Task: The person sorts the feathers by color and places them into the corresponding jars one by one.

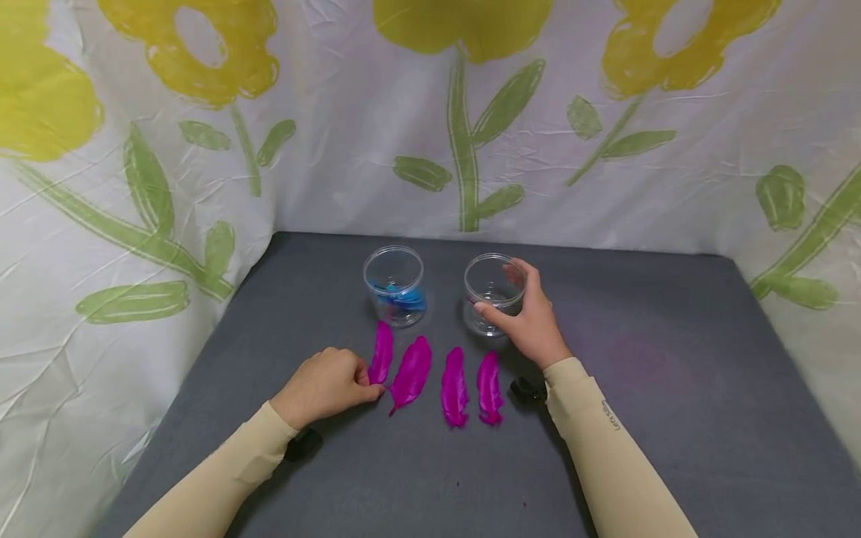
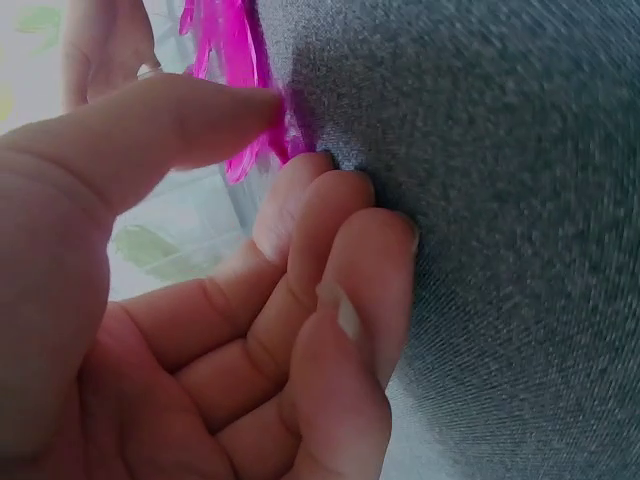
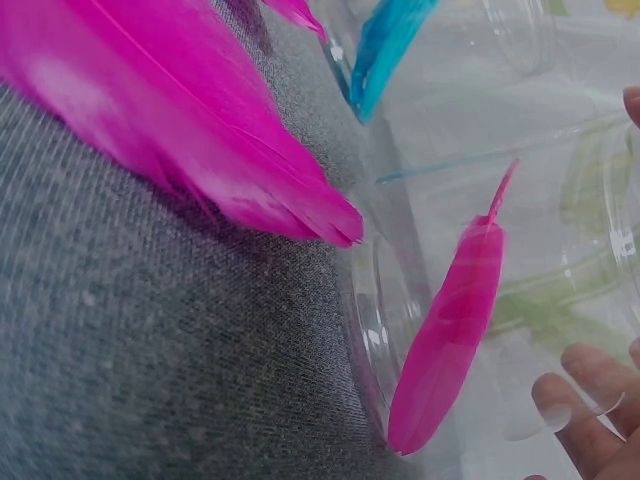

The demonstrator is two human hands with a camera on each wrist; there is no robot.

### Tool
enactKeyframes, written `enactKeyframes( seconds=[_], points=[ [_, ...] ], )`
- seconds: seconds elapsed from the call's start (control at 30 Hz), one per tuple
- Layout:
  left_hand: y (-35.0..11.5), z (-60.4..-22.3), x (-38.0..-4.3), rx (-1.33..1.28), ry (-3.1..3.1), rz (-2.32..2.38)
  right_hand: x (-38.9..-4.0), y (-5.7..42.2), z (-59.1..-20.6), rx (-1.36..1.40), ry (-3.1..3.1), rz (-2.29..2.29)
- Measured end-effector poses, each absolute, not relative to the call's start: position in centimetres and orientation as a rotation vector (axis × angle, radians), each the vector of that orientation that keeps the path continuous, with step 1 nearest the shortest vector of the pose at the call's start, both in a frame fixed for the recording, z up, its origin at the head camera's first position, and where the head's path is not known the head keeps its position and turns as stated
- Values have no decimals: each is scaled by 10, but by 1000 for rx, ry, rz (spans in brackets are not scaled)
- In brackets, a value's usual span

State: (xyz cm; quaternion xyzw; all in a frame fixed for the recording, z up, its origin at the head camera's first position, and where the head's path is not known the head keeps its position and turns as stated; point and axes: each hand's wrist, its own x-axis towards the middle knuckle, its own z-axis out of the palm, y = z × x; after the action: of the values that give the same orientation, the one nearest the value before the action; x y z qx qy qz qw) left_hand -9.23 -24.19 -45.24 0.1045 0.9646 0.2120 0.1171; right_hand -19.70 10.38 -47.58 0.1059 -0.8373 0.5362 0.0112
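Observation:
My left hand (image 1: 329, 385) is at the lower end of the leftmost magenta feather (image 1: 381, 353), with its thumb and index finger pinching that end. In the left wrist view the other fingers (image 2: 345, 260) curl in close to the cloth. My right hand (image 1: 534, 317) grips a clear jar (image 1: 494, 321) round its side, thumb at the front. Through the jar's wall in the right wrist view shows a magenta feather (image 3: 450, 340); whether it lies inside I cannot tell. More magenta feathers (image 1: 412, 373) lie in a row before the jars.
A second clear jar (image 1: 395, 317) with blue feathers (image 1: 400, 299) in it stands left of the gripped one. Dark grey cloth covers the table (image 1: 673, 418). Behind it hangs a white curtain (image 1: 336, 149) with yellow flowers. A black strap device (image 1: 528, 390) is on the right wrist.

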Motion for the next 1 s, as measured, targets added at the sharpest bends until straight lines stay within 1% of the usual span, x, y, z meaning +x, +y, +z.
enactKeyframes(
  seconds=[0.57, 0.8, 1.0],
  points=[
    [-239, -452, -93, 222, 2817, 637, -198, 103, -474, 323, -2616, 1680],
    [-233, -440, -90, 220, 2819, 641, -199, 104, -473, 323, -2612, 1672],
    [-229, -428, -91, 279, 2858, 633, -198, 104, -475, 324, -2615, 1678]
  ],
)
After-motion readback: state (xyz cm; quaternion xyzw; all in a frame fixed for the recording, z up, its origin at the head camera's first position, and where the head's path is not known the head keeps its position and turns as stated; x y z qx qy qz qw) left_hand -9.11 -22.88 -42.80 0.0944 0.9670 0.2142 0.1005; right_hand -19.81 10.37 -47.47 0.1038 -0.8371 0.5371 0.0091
